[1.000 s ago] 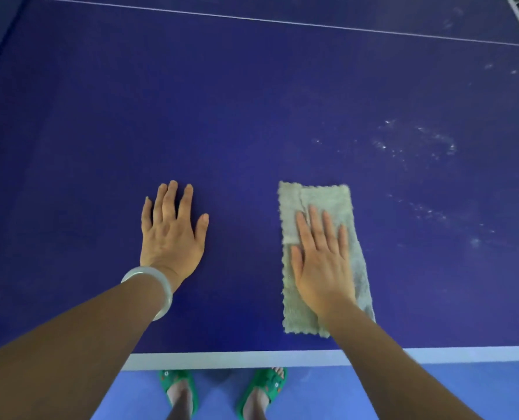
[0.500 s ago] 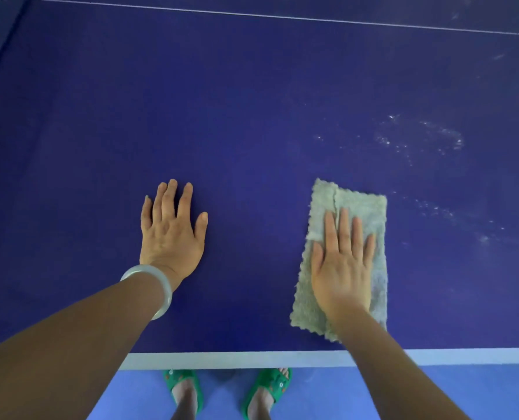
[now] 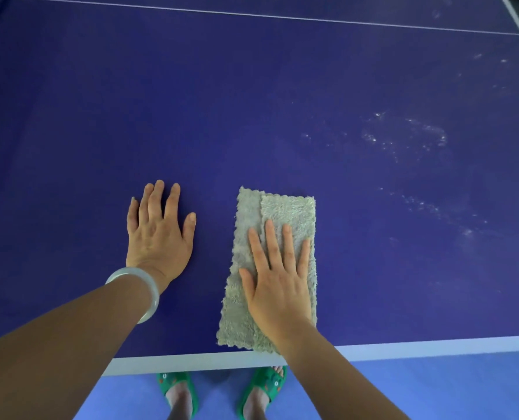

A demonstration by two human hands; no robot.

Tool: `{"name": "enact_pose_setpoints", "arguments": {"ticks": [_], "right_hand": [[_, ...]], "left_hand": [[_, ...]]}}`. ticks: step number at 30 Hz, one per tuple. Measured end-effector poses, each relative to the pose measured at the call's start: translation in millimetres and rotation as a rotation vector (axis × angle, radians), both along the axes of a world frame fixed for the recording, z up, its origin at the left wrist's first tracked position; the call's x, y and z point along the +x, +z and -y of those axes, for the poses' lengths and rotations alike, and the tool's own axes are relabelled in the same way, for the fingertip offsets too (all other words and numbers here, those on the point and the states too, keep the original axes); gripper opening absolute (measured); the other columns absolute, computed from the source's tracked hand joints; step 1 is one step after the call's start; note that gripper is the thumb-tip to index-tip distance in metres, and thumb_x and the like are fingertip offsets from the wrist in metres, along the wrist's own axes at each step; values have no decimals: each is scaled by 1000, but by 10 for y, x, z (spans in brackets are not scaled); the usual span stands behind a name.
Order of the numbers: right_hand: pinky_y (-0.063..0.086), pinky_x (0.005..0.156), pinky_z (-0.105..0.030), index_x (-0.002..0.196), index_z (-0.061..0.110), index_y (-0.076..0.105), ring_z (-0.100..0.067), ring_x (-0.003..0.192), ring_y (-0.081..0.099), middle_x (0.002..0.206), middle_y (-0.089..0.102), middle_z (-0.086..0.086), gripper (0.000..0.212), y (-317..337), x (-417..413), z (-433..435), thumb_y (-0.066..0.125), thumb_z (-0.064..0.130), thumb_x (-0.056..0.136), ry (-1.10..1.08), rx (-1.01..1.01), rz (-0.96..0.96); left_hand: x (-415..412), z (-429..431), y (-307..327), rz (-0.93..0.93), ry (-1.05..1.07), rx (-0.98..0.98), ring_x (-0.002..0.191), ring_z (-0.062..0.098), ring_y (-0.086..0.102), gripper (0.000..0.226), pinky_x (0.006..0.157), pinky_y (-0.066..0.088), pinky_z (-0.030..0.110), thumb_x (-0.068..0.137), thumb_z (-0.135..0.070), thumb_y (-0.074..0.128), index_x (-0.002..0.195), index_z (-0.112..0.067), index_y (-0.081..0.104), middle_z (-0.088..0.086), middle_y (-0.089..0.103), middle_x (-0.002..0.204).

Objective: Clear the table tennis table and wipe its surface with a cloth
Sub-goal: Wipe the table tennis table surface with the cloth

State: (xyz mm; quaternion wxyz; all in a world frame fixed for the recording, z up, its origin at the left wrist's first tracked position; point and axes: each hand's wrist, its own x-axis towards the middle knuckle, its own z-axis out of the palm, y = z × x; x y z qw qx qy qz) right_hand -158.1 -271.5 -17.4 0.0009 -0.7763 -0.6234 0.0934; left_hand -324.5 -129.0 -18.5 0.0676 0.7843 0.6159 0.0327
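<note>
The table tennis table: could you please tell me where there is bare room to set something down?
Bare: the stretch beyond the cloth to the white line, and left of the left hand. Right of the cloth is free but speckled white. Crowded: the near edge, with cloth and right hand.

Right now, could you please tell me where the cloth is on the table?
In the head view the cloth lies flat at the near edge of the table, under the right hand and to the right of the left hand.

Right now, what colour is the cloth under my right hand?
The cloth is plain pale grey-green, best seen in the head view.
</note>
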Motion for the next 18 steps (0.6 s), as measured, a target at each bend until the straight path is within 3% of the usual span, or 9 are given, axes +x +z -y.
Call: {"name": "enact_pose_setpoints", "arguments": {"ticks": [3,6,8,11,15,18], "right_hand": [[8,121,-58,159,25,17,-28,154,3,166,10,-1,62,-10,414,60,21,50,102,-60,13,55],[-1,122,-55,160,25,4,-25,153,-7,167,-3,-1,66,-30,822,29,5,54,100,-363,-11,56],[1,122,-56,159,20,2,-27,153,-8,167,-4,-4,67,-20,693,51,4,53,101,-501,3,56],[7,121,-59,158,15,15,-32,153,4,166,9,-10,66,-8,177,53,18,49,101,-350,40,12],[-5,122,-54,159,22,-3,-23,152,-15,166,-9,-1,63,33,271,-350,8,50,103,-28,-14,-6],[-5,123,-51,159,26,-1,-20,153,-10,167,-6,2,65,5,757,-342,4,52,100,-269,-17,36]], "left_hand": [[-3,2,-6,-5,-4,-3,152,25,6,64,124,2,45,101,-48,22,156,-15,20,11,14,164],[0,-2,-4,-2,-10,-3,152,26,7,64,124,2,45,101,-48,23,156,-15,20,12,15,163],[0,3,4,0,-9,-1,152,27,8,65,124,2,45,101,-48,22,156,-14,21,12,16,163],[0,4,9,-11,-6,2,152,27,9,65,124,4,46,100,-49,20,156,-14,22,13,17,163],[0,7,4,0,-1,-6,153,25,6,63,124,3,46,102,-46,25,156,-15,21,11,14,163],[1,7,0,-2,-3,-4,152,25,6,63,124,3,46,102,-46,26,156,-15,20,11,14,163]]}}
